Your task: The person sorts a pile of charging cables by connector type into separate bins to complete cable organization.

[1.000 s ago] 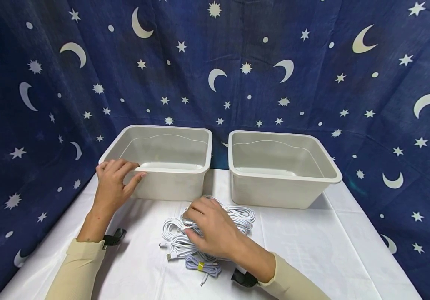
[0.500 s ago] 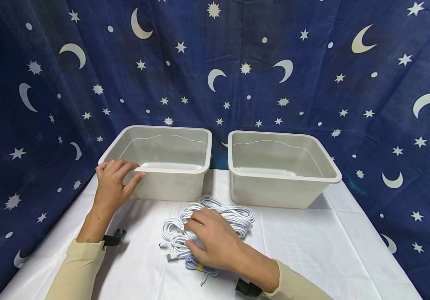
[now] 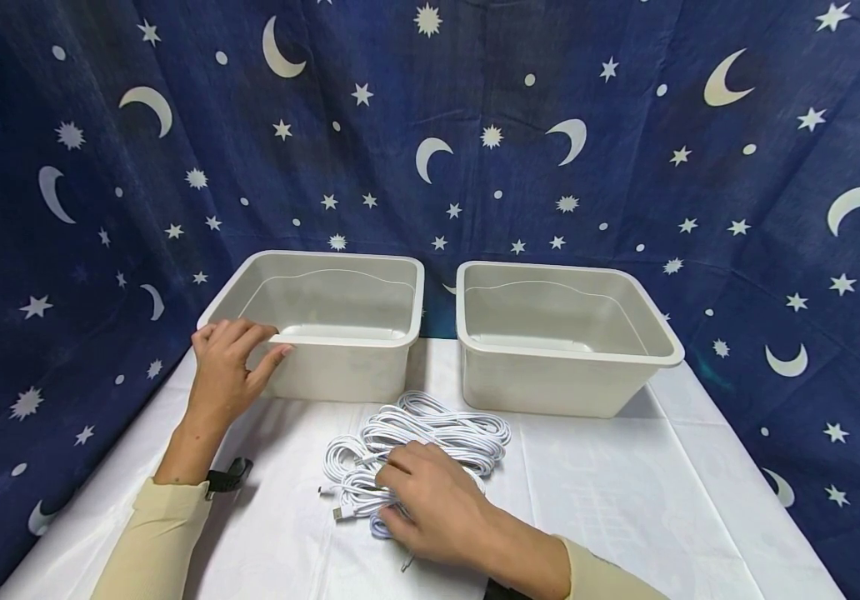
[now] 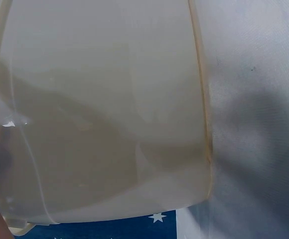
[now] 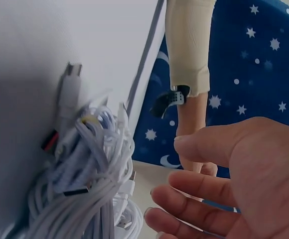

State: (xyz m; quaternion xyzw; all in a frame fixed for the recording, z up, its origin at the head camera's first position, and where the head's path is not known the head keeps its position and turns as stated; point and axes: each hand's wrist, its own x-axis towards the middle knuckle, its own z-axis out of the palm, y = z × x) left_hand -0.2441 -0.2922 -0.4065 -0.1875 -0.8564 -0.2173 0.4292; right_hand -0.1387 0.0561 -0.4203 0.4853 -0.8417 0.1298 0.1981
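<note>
My left hand (image 3: 226,371) grips the near rim of the left pale grey bin (image 3: 347,371), fingers over the edge and thumb outside. The left wrist view is filled by this bin's wall (image 4: 109,109), with a sliver of hand at its left side. My right hand (image 3: 441,504) is over the near part of a heap of coiled white USB cables (image 3: 437,429). In the right wrist view its thumb and fingers (image 5: 199,186) are apart, holding nothing, beside the cables. A lavender cable (image 3: 379,526) is mostly hidden under that hand; its yellow tie (image 5: 88,119) shows in the right wrist view.
A second pale grey bin (image 3: 550,387) stands to the right of the first, a narrow gap between them. Both are at the back of a table with a white cloth (image 3: 625,492). A dark blue curtain (image 3: 490,100) with moons and stars hangs behind and at the sides.
My right hand has moved slightly toward me and to the right, from the middle of the heap to over the lavender cable. The left hand has stayed on the bin's rim.
</note>
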